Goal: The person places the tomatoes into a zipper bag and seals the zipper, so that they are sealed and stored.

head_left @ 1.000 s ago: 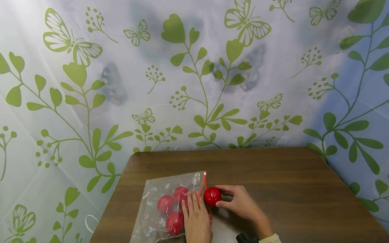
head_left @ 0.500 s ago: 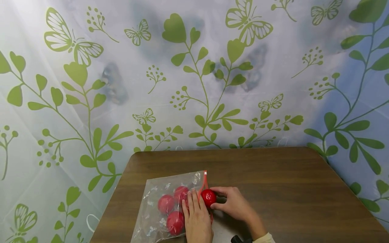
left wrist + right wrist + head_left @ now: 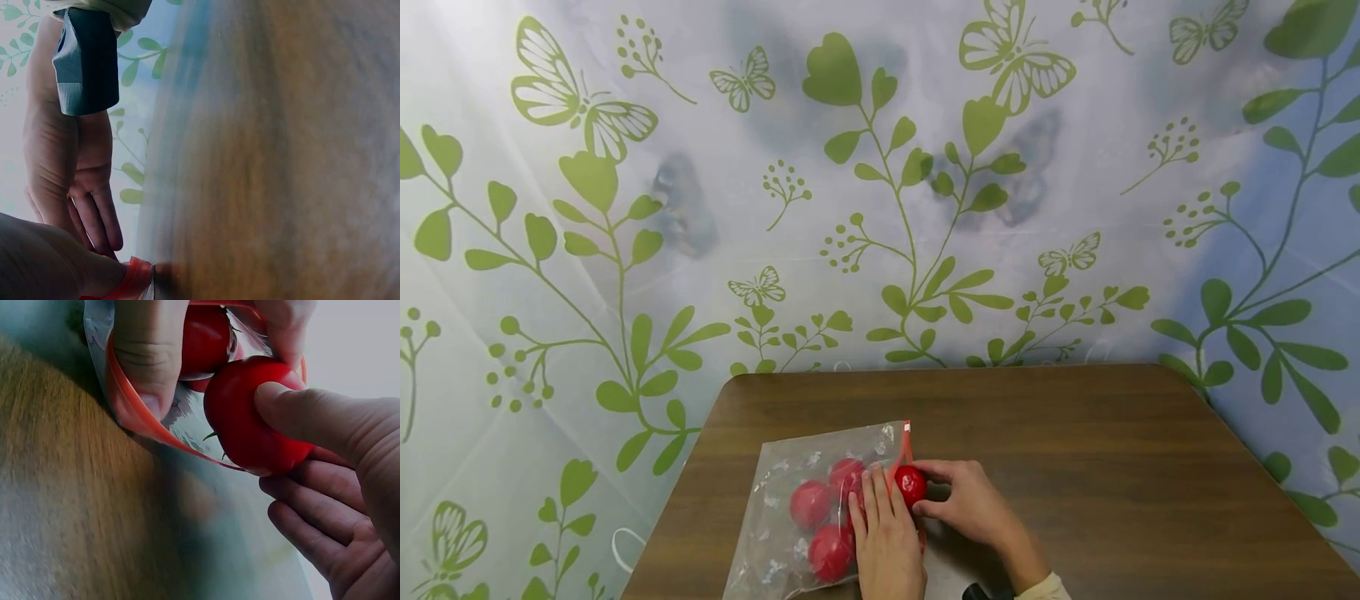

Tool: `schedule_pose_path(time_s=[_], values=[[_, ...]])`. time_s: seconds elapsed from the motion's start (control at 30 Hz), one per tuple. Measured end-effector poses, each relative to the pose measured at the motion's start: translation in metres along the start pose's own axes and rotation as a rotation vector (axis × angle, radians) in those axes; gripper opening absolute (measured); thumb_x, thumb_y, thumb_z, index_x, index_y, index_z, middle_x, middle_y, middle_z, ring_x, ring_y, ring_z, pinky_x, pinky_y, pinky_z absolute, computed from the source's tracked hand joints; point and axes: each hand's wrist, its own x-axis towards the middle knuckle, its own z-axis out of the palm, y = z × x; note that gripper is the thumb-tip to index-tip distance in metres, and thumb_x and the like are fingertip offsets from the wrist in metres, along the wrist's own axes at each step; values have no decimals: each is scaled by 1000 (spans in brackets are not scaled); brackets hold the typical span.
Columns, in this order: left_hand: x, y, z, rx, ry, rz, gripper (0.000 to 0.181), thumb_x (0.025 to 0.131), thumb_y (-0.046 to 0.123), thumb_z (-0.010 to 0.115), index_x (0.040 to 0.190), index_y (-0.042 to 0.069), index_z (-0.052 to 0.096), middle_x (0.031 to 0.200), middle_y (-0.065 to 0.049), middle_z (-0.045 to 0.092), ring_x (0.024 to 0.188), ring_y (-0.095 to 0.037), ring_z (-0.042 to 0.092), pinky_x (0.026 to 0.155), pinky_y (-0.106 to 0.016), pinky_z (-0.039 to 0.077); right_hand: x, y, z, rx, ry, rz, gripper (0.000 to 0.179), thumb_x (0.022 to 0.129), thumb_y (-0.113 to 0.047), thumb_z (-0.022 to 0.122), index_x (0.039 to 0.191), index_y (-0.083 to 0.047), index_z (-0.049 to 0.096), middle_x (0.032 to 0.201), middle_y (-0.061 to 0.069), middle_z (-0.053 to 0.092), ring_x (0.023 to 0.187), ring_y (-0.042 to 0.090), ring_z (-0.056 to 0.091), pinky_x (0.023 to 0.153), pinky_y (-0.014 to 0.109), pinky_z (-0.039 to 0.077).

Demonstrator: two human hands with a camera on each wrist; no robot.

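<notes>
A clear zip bag [image 3: 763,504] with a red-orange rim lies on the table, with several red tomatoes [image 3: 810,504] inside. My left hand [image 3: 886,537] lies over its mouth, fingers stretched across the plastic. In the right wrist view, the left thumb [image 3: 149,369] sits inside the rim [image 3: 140,415], and the mouth gapes. My right hand [image 3: 970,504] pinches another tomato [image 3: 253,419] between thumb and fingers, right at that mouth. Green stem bits show on its lower left side. Behind it, a tomato [image 3: 205,340] inside the bag is partly hidden by the left thumb.
The brown wood-grain table [image 3: 1112,467] extends to the right and behind the bag. A curtain [image 3: 880,208] printed with green leaves and butterflies hangs beyond its back edge. A dark wrist device [image 3: 87,62] shows in the left wrist view.
My right hand has moved left with its tomato, from just beside the bag's rim to the mouth itself. The left hand and the bag have hardly moved.
</notes>
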Motion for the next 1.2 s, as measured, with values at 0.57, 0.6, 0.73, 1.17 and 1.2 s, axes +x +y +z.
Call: schedule_pose_path(time_s=[0.57, 0.6, 0.73, 1.17, 1.2], values=[[-1, -3, 3, 1, 63, 14, 97, 82, 28, 95, 160, -4, 48, 177, -24, 32, 164, -44, 34, 133, -67, 25, 9, -8, 15, -57, 45, -70, 52, 86, -25, 95, 133, -13, 79, 127, 4, 82, 111, 20, 80, 95, 41, 66], [-1, -3, 2, 1, 61, 16, 98, 81, 27, 95, 160, -4, 47, 177, -24, 32, 164, -44, 34, 133, -67, 25, 9, -9, 17, -66, 51, -73, 51, 85, -25, 95, 132, -13, 79, 126, 3, 82, 110, 18, 80, 95, 40, 66], [-2, -1, 1, 10, 75, 37, 99, 76, 16, 96, 160, -5, 47, 176, -23, 35, 163, -44, 36, 131, -67, 28, 10, -14, 24, -124, 53, -92, 49, 84, -25, 95, 130, -16, 81, 124, 0, 83, 109, 12, 78, 97, 40, 65], [-2, -3, 1, 14, 73, 24, 83, 83, 17, 91, 154, -4, 56, 174, -24, 38, 161, -43, 38, 130, -66, 31, 5, -11, 32, -133, 66, -141, 46, 85, -22, 94, 129, -15, 82, 126, -1, 82, 113, 14, 78, 102, 44, 64], [-2, -3, 0, 12, 65, 19, 83, 84, 21, 91, 154, -4, 56, 174, -23, 38, 162, -43, 37, 131, -66, 30, 5, -10, 31, -123, 68, -135, 44, 86, -22, 94, 128, -16, 83, 125, -2, 82, 113, 13, 78, 102, 43, 64]])
